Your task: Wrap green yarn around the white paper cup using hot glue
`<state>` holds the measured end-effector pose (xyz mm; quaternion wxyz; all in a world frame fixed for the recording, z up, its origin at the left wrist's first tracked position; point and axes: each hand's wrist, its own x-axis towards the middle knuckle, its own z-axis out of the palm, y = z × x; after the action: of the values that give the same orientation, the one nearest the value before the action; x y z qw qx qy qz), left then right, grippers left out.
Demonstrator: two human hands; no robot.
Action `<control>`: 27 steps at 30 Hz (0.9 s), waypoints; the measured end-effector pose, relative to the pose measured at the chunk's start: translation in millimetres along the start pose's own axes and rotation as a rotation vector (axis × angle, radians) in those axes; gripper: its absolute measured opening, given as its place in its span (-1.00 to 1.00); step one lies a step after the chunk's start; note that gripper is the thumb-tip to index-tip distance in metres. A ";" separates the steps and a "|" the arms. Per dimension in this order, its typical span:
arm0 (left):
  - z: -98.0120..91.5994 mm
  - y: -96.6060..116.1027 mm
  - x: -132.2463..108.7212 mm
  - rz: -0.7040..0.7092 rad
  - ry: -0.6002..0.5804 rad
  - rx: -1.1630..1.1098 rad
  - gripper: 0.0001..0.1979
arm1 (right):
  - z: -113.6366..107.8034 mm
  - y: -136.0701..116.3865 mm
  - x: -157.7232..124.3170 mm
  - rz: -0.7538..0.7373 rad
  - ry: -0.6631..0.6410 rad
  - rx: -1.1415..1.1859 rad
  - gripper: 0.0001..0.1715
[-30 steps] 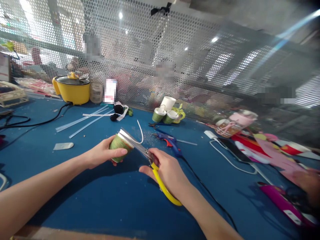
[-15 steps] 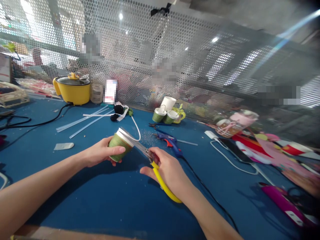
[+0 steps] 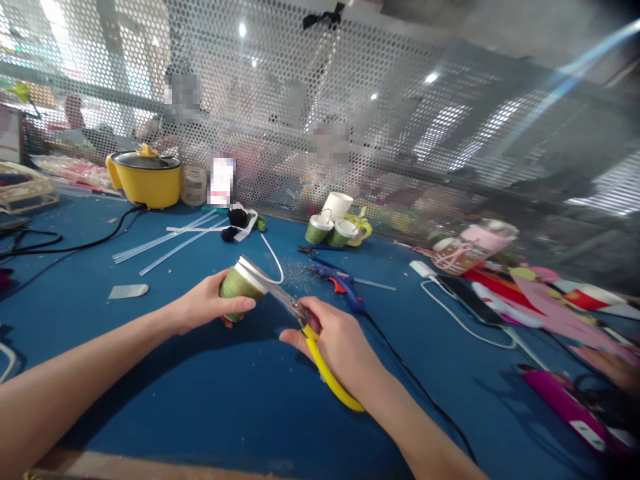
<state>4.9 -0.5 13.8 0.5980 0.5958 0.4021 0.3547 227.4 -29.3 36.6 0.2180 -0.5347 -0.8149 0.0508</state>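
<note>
A small cup wrapped in green thread (image 3: 239, 288), with a white rim, is tilted in my left hand (image 3: 213, 303), its mouth turned up and to the right. My right hand (image 3: 333, 337) is closed on scissors with yellow handles (image 3: 330, 380). The scissor blades (image 3: 277, 292) lie along the cup's white rim; whether they are parted is hard to tell. A white cord (image 3: 274, 257) curves behind the blades. Just beyond my right hand lies a blue glue gun (image 3: 340, 283) with a red trigger.
Two green-wrapped cups (image 3: 319, 230) and a white one stand by the mesh panel. A yellow pot (image 3: 150, 180) and glue sticks (image 3: 175, 247) are at the left. At the right are a phone (image 3: 470, 300), felt pieces, a purple power strip (image 3: 565, 407) and another person's hand.
The cup has turned slightly in my left hand, whose thumb has shifted a little right. The scissors have barely moved. At the right edge, the other person's hand has moved.
</note>
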 end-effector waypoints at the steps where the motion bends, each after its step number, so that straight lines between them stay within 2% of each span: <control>1: -1.9 0.6 0.2 0.006 -0.007 -0.009 -0.50 | -0.5 -0.2 -0.1 -0.006 0.006 -0.003 -0.58; 4: -7.6 1.9 0.8 0.010 -0.056 -0.113 -0.47 | -1.2 0.1 -0.7 -0.018 0.024 0.003 -0.56; 9: -8.5 -1.6 0.7 -0.069 -0.160 -0.319 -0.45 | 0.4 3.1 -1.3 -0.044 0.027 0.027 -0.56; 16: -0.2 -2.8 -2.0 -0.051 -0.074 -0.110 -0.54 | 4.6 2.6 0.9 -0.024 0.010 0.045 -0.51; 20: 1.0 -3.0 -1.4 -0.037 -0.062 -0.080 -0.54 | 2.8 1.2 1.0 0.000 -0.005 0.039 -0.54; 27: -3.1 1.2 -0.1 -0.002 -0.021 -0.036 -0.51 | 1.3 1.0 -0.5 -0.026 0.043 -0.012 -0.57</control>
<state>2.1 0.7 15.0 0.6131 0.5882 0.3901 0.3550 227.8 -29.1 35.0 0.2328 -0.5265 -0.8171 0.0315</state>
